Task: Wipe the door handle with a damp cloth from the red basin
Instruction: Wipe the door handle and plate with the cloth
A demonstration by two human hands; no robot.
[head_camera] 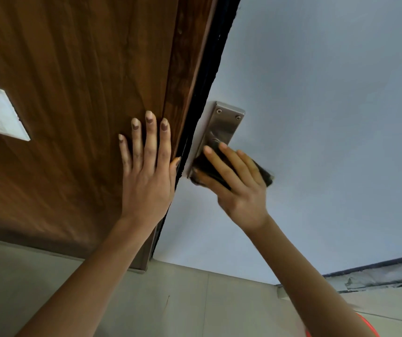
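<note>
Brushed steel handle plate (222,128) on a pale door (316,117) is being wiped: the person's right hand (237,181) is pressing a dark cloth (207,166) flat over the plate's lower part, fingers spread. The left hand (146,176), open and empty, is bracing the brown wood panel (73,93) just beside it. Firm strokes toward the screws beyond the fingertips would probably finish best. No writing is readable. An orange-red rim (367,323) is showing below the right forearm.

A dark cloth (209,166) presses against the lower part of the brushed-metal door handle plate (222,127), beside the door's edge.
</note>
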